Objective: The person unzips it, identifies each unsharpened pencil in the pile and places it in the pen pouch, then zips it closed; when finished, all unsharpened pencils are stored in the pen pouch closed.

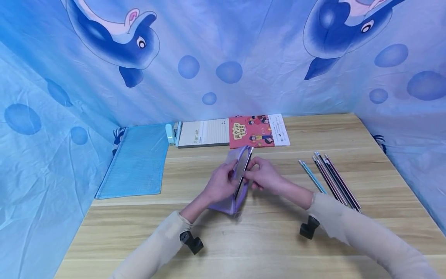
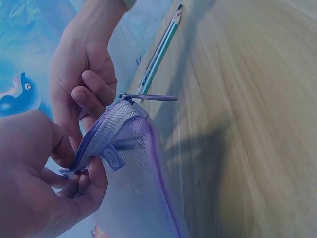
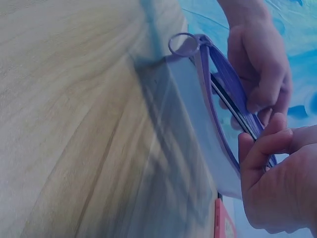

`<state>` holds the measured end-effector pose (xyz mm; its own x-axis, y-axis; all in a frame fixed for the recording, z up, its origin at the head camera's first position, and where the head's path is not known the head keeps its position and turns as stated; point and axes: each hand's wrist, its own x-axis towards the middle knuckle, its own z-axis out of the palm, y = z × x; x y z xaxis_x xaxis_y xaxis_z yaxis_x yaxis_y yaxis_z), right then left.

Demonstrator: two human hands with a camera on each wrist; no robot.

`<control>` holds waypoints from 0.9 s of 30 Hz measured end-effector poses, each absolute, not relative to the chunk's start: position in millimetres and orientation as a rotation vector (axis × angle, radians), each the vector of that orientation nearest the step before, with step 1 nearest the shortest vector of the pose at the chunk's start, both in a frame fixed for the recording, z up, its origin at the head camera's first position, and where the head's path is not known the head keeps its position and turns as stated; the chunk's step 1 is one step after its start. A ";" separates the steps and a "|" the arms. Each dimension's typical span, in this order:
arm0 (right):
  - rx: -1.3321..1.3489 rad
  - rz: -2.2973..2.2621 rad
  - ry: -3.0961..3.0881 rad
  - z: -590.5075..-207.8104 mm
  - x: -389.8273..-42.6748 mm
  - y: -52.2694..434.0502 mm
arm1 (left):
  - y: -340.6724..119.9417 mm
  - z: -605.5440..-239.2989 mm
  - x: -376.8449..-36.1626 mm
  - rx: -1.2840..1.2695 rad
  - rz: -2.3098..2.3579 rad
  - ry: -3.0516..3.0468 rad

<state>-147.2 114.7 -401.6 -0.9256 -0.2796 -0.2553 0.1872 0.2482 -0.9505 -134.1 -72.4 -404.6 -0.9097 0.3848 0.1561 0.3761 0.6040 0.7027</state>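
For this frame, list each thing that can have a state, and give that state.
Purple mesh zip pouch: upright on edge, zip open, dark pencil partly inside.
Left hand: grips pouch edge.
Right hand: pinches pouch's other edge.
Loose pencils: lying flat on wooden table.
Blue mesh pouch: flat.
Red booklet: closed.

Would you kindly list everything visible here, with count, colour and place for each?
Mesh pouch: one, purple, table centre, held upright between both hands, its zip open with something dark and thin inside.
Zip pouch: one, light blue, lying flat at the table's left edge.
Notebook: one, white and grey, at the back of the table.
Booklet: one, red cover, beside the notebook on its right.
Pencils: about six, one light blue and the others dark, lying side by side on the right.
Table: one, light wood.
Backdrop: one, blue cloth with dolphins, behind and at both sides.
Left hand: grips the mesh pouch's left side.
Right hand: pinches its open top edge.
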 end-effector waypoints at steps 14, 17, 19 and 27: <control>-0.148 -1.716 2.164 -398.6 -149.5 114.5 | -71.3 -402.3 -133.5 0.627 1.251 2.792; -0.133 -1.716 2.164 -395.8 -149.9 120.6 | -71.8 -401.8 -133.2 0.624 1.250 2.794; -0.130 -1.713 2.174 -393.5 -150.6 128.0 | -72.4 -401.4 -132.7 0.621 1.256 2.793; -0.092 -1.533 2.345 -380.5 -160.5 190.3 | -74.9 -400.6 -133.4 0.595 1.242 2.790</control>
